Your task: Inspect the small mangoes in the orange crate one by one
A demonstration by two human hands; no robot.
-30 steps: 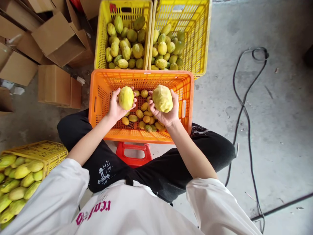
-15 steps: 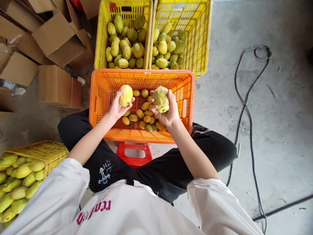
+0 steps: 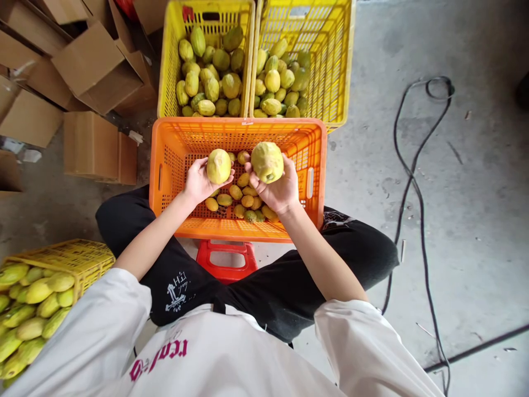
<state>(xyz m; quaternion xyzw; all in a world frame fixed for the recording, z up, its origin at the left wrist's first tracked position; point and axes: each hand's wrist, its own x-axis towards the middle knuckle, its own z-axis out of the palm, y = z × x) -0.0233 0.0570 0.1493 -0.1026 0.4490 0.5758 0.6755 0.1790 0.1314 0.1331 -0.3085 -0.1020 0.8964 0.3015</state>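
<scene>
My left hand (image 3: pixel 201 182) is turned palm up and holds a yellow papaya (image 3: pixel 219 166) over the orange crate (image 3: pixel 238 235), its fingers curled under the fruit. A larger, lumpy yellow-green papaya (image 3: pixel 266 162) rests in my right hand (image 3: pixel 281 187), cradled by the palm and fingers. The two fruits are level and a short gap apart. Below them, small yellow and orange papayas (image 3: pixel 236 192) lie on the crate's floor, some hidden behind my right hand.
Two yellow crates (image 3: pixel 160 77) (image 3: pixel 349 71) of papayas stand beyond the orange one. A tipped yellow basket (image 3: pixel 93 259) of papayas is at lower left. Cardboard boxes (image 3: pixel 91 144) pile at upper left. A red stool (image 3: pixel 227 273) sits between my legs; a black cable (image 3: pixel 420 204) lies at right.
Both papayas have turned in my hands, showing other sides. My palms face up more, and the right-hand papaya has risen slightly and shifted left.
</scene>
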